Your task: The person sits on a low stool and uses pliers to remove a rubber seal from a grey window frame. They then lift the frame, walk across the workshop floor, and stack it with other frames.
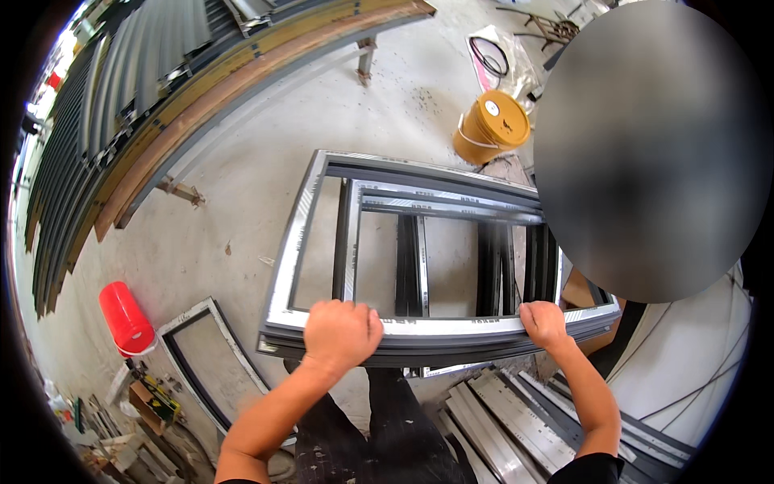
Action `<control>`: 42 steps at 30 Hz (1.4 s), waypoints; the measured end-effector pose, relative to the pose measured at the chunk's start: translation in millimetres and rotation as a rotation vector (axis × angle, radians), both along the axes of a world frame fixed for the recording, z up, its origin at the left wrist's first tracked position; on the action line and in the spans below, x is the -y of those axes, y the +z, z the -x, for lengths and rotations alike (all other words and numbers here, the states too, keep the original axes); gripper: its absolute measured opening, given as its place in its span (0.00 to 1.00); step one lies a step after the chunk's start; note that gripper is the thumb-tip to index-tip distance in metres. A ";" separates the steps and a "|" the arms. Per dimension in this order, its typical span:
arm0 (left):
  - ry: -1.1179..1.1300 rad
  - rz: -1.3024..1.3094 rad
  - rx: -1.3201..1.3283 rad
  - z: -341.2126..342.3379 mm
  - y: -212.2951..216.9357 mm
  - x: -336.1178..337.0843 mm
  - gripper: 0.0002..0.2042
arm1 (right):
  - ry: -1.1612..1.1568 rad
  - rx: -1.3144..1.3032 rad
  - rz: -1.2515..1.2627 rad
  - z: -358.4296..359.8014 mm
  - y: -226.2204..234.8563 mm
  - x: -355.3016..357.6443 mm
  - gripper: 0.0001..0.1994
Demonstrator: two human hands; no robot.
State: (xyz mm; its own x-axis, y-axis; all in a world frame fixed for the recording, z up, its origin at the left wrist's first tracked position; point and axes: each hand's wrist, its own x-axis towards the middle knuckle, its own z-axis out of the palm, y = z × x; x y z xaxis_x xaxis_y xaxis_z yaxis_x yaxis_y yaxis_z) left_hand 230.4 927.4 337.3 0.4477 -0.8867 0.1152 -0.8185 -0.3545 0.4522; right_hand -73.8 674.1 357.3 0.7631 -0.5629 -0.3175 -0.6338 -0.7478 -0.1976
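A large rectangular metal window frame point(439, 326), grey with a silvery film on its faces, is in front of me at about waist height. My left hand point(341, 332) is wrapped round its near rail, left of the middle. Further right, my right hand point(543, 323) grips the same rail. Inside its opening more window frames point(349, 242) show, smaller and with dark sides. Whether they touch the large one I cannot tell. A blurred round patch covers the far right corner.
A rack of long dark profiles point(145, 64) runs along the far left. A yellow lidded bucket point(493, 127) stands beyond the frames. At left are a red bucket point(126, 317) and a narrow frame point(181, 320) on the floor. Metal profiles point(504, 419) lie by my legs at right.
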 end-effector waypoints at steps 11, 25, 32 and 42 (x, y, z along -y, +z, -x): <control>-0.035 -0.206 -0.234 88.7 -131.2 13.0 0.13 | 0.017 -0.118 -0.057 103.6 -156.0 -0.1 0.17; 0.285 -0.255 -0.419 96.5 -160.5 -71.0 0.09 | -0.231 -0.370 -0.145 53.9 -202.6 24.9 0.14; 0.657 -0.489 -0.408 134.0 -198.2 -255.4 0.06 | 0.141 -0.185 -0.262 -123.4 -185.2 -60.6 0.10; 1.135 -0.614 -0.642 205.8 -210.7 -450.6 0.15 | 0.752 -0.131 -0.463 -289.6 -198.3 -401.6 0.09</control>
